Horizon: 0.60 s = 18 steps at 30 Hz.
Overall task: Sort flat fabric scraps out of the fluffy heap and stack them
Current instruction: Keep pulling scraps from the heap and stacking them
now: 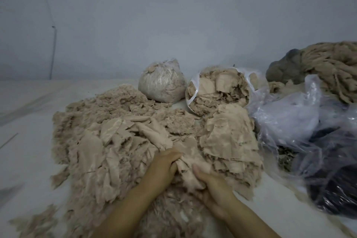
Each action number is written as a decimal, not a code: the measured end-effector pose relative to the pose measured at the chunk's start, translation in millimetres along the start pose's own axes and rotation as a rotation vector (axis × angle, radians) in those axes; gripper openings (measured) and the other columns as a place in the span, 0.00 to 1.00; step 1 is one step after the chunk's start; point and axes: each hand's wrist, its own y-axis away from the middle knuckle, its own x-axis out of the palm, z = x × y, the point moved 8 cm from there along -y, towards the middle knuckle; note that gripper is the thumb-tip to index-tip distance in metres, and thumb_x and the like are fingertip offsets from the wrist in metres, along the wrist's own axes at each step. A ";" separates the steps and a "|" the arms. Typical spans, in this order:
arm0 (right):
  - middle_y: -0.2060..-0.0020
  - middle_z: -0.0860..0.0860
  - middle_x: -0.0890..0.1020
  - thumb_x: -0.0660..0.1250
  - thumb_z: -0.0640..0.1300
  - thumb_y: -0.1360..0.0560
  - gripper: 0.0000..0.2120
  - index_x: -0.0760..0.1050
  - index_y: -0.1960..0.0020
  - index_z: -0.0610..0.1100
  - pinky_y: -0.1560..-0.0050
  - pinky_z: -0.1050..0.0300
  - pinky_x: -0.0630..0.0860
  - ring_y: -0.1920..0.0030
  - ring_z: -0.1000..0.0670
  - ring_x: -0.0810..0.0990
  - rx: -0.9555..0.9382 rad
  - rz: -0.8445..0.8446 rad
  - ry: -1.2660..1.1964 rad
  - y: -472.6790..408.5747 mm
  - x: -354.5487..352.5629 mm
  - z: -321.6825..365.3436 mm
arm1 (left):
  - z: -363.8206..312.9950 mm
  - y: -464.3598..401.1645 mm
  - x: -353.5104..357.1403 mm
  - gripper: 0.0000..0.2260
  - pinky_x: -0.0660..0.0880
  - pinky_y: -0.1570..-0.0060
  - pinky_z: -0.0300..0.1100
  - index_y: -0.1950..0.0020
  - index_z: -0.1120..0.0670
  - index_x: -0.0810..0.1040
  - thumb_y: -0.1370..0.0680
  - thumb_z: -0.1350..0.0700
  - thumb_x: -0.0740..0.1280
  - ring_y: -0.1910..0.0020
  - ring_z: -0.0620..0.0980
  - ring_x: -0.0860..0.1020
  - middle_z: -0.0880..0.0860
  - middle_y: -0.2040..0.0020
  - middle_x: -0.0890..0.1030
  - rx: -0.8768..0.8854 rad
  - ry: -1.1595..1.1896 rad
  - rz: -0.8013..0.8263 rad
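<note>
Both hands are buried in the fluffy heap (108,141): the left hand (164,166) and right hand (210,185) are curled round one beige scrap (190,170) at the heap's near edge. Just right of the heap sits the stack (229,137) of flat pieces, already decent. Plenty of flat scraps are left on the heap though, so it's maybe midway. Behind the heap: a tied bag (161,83) and an open bag (218,91).
</note>
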 end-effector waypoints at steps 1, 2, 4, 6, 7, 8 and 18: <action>0.51 0.39 0.84 0.71 0.41 0.30 0.14 0.79 0.46 0.36 0.57 0.50 0.82 0.53 0.42 0.84 -0.089 -0.067 -0.014 -2.2 -5.1 6.2 | 5.3 2.3 1.0 0.14 0.60 0.52 0.18 0.44 0.58 0.81 0.25 0.69 0.63 0.49 0.41 0.74 0.55 0.47 0.81 -0.027 -0.003 0.027; 0.50 0.39 0.83 0.71 0.40 0.30 0.12 0.77 0.48 0.36 0.53 0.49 0.81 0.51 0.41 0.83 -0.188 -0.132 -0.011 -1.1 -10.4 16.0 | 14.4 5.3 0.4 0.13 0.63 0.54 0.20 0.44 0.57 0.82 0.24 0.68 0.63 0.51 0.44 0.76 0.56 0.48 0.81 -0.084 -0.008 0.055; 0.52 0.40 0.82 0.73 0.41 0.33 0.12 0.77 0.51 0.39 0.49 0.48 0.79 0.52 0.42 0.83 -0.365 -0.189 -0.021 5.5 -20.1 38.3 | 38.7 13.2 -4.4 0.13 0.65 0.57 0.22 0.45 0.57 0.82 0.24 0.68 0.63 0.53 0.44 0.75 0.56 0.48 0.81 -0.219 -0.014 0.083; 0.54 0.41 0.83 0.73 0.43 0.35 0.16 0.77 0.49 0.40 0.50 0.48 0.79 0.54 0.44 0.83 -0.432 -0.161 0.013 10.4 -26.0 55.8 | 58.1 18.8 -11.7 0.13 0.65 0.55 0.24 0.45 0.57 0.82 0.24 0.68 0.63 0.50 0.44 0.75 0.54 0.45 0.81 -0.300 -0.043 0.062; 0.55 0.42 0.84 0.73 0.42 0.35 0.18 0.77 0.47 0.39 0.53 0.51 0.80 0.55 0.45 0.83 -0.426 -0.120 0.064 11.2 -25.7 60.5 | 59.5 18.8 -13.1 0.14 0.65 0.53 0.25 0.44 0.56 0.82 0.25 0.68 0.63 0.48 0.45 0.75 0.52 0.45 0.81 -0.307 -0.059 0.074; 0.56 0.43 0.85 0.73 0.41 0.35 0.19 0.77 0.46 0.39 0.58 0.55 0.80 0.57 0.46 0.84 -0.399 -0.055 0.107 12.6 -21.7 62.1 | 55.5 16.4 -13.7 0.15 0.64 0.52 0.23 0.43 0.54 0.81 0.26 0.67 0.64 0.46 0.43 0.75 0.49 0.45 0.80 -0.288 -0.037 0.084; 0.45 0.42 0.80 0.76 0.31 0.35 0.24 0.77 0.42 0.47 0.55 0.54 0.79 0.52 0.45 0.82 -0.311 0.095 0.442 15.0 -2.0 53.9 | -18.2 3.4 17.2 0.05 0.71 0.65 0.28 0.54 0.53 0.81 0.23 0.54 0.67 0.69 0.43 0.77 0.46 0.69 0.80 -0.402 0.727 0.322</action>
